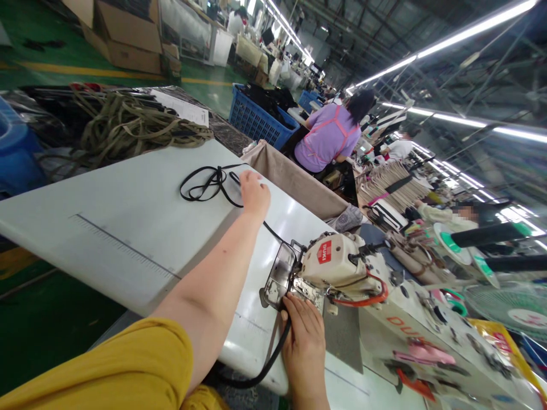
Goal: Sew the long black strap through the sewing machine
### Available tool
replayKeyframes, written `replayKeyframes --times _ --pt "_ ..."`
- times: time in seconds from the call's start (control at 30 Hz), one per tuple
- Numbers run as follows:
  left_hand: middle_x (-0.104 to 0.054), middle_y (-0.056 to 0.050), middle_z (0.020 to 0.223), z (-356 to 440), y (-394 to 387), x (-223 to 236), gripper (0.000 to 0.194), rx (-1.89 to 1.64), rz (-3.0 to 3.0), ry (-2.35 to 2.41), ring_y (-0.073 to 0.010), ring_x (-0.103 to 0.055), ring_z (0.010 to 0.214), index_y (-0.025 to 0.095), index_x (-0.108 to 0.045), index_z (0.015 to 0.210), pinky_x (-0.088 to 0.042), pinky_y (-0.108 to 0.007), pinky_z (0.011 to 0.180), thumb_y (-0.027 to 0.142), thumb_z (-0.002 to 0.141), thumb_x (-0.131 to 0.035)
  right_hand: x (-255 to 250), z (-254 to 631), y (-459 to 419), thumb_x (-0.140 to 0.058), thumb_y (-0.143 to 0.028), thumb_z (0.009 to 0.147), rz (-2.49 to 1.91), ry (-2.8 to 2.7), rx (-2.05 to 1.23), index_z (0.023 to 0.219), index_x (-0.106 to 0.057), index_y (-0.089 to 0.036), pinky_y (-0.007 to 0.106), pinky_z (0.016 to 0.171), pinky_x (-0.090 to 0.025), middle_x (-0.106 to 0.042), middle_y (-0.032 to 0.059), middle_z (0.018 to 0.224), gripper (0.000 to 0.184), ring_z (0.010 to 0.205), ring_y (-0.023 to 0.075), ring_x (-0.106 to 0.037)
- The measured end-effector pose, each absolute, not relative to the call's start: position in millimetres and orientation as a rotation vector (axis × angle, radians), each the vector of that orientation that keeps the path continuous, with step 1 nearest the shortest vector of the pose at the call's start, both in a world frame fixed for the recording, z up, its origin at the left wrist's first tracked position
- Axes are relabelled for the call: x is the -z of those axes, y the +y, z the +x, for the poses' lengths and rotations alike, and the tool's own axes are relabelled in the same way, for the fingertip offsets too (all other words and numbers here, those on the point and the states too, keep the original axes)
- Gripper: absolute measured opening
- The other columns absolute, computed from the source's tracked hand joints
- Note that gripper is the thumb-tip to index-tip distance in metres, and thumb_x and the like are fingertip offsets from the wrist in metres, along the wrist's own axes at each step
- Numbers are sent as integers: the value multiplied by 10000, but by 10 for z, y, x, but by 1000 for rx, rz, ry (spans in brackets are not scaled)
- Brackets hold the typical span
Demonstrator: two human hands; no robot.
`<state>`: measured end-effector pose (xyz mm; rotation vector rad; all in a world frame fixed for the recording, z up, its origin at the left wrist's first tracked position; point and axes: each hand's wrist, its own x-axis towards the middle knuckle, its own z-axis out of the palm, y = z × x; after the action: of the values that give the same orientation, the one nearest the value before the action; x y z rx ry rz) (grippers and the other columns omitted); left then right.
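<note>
My right hand (pixel 304 327), fingers straight, probably guides the black strip (pixel 280 347) into the sewing machine (pixel 337 259). My left hand (pixel 255 195) bends over black cord (pixel 220 175) on the desk (pixel 141 188); whether either grips, I cannot tell.

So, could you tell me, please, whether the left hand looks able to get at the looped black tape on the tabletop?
Yes, most likely: the left hand is close beside or touching the looped black tape on the white tabletop, with nothing visible blocking the way.

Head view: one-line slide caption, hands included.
Left hand at looped black cord, right hand against a black strap beside the sewing machine on a pale tabletop.
</note>
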<state>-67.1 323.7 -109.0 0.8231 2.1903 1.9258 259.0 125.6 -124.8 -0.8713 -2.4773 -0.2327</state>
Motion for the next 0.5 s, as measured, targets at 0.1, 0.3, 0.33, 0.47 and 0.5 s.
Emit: replayKeyframes --times 0.1,0.3,0.33,0.47,0.5 --pt "-736 -86 1220 -342 3252 1081 160 -1338 1680 1874 -263 -658 1233 223 -745 1045 -479 -387 1149 190 893 -710 1262 2601 1260 -569 -255 1109 -877 -2479 228 1384 -683 -212 449 1160 -482 -765 86 1321 301 1224 234 -725" --pt "-808 -37 1041 -86 3293 1208 272 -495 2167 1453 -253 -694 1098 253 -827 973 -501 -292 879 391 752 -907 1269 2608 1255 -569 -249 1103 -890 -2476 220 1372 -696 -210 435 1162 -485 -770 88 1311 300 1214 227 -735" --pt "-807 -37 1012 -111 3298 1221 206 -488 2157 1483 -245 -698 1071 247 -824 933 -493 -289 848 354 771 -893 1264 2604 1254 -564 -245 1104 -888 -2472 222 1365 -700 -209 432 1162 -484 -772 87 1306 296 1209 224 -737" --pt "-801 -46 1060 -254 3288 1211 89 -591 2042 1729 -223 -708 1034 233 -798 919 -486 -302 839 309 875 -808 1241 2579 1255 -555 -238 1112 -879 -2467 223 1349 -703 -202 431 1160 -481 -775 88 1299 282 1195 223 -737" --pt "-798 -48 1082 -279 3279 1197 94 -625 2008 1800 -227 -705 1053 234 -793 931 -489 -311 859 320 894 -793 1237 2574 1255 -559 -238 1111 -876 -2466 219 1346 -704 -200 432 1156 -483 -775 90 1298 279 1195 225 -736"
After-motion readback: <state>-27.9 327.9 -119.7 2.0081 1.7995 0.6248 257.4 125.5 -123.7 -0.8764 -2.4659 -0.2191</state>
